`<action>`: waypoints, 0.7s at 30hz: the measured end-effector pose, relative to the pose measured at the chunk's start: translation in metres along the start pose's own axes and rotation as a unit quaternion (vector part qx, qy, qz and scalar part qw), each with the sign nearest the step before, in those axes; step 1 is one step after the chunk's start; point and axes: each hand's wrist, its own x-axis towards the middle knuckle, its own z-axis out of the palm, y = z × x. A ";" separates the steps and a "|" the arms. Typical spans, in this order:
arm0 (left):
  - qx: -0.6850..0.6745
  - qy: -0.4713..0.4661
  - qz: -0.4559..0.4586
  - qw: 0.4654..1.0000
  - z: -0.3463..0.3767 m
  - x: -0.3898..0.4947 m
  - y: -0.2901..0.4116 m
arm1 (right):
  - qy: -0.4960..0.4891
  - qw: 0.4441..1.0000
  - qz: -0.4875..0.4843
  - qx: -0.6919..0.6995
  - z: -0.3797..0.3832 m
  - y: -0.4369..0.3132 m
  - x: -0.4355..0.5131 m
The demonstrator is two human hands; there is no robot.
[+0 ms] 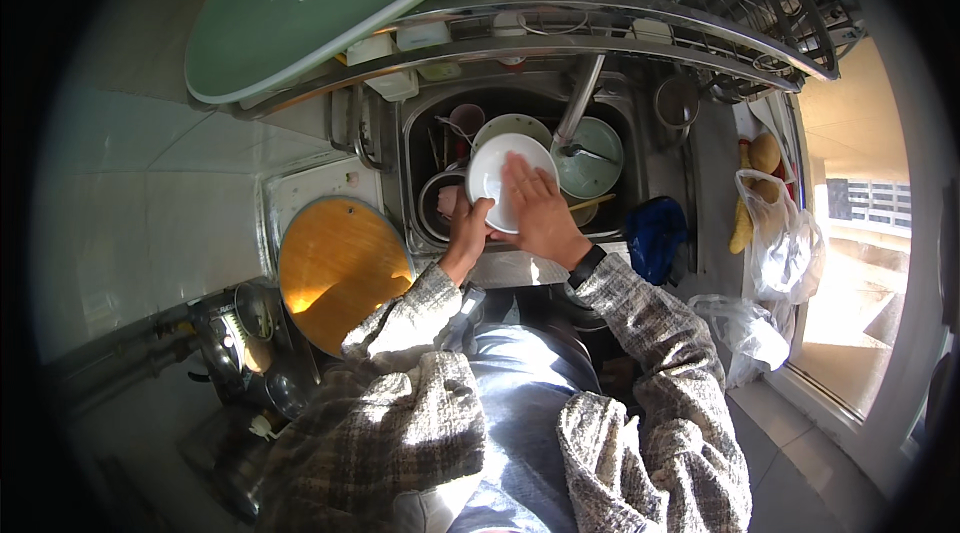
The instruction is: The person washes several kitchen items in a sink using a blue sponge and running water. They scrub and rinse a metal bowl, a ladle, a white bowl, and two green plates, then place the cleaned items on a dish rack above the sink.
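Note:
Over a metal sink (pixel 411 192) my left hand (pixel 470 227) grips the near-left rim of a white plate (pixel 491 177), thumb on top. My right hand (pixel 538 207) lies flat across the plate's face, fingers slightly blurred. Behind the plate sits a pale bowl (pixel 514 126), partly hidden by it. To the right a light green plate (pixel 592 171) rests in the sink with a metal spoon (pixel 589 152) on it. A metal pot (pixel 427 203) holding something pink is at the left, and a pink cup (pixel 466 119) stands farther back.
The faucet spout (pixel 581 98) reaches over the sink. Above hangs a wire dish rack (pixel 600 45) with a large green tray (pixel 315 15). A round wooden cutting board (pixel 341 263) is at the left. On the right are a blue cloth or bag (pixel 657 237) and plastic bags (pixel 780 248).

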 end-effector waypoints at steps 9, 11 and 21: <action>-0.178 -0.010 -0.052 0.983 0.008 0.009 -0.008 | 0.028 0.998 -0.044 0.024 0.012 -0.011 -0.014; -0.214 -0.021 -0.038 0.976 0.009 0.014 -0.010 | 0.066 0.996 -0.055 0.020 0.004 -0.004 -0.020; -0.068 -0.042 -0.071 0.994 0.013 0.038 -0.020 | 0.064 0.932 0.331 0.131 -0.019 0.131 -0.010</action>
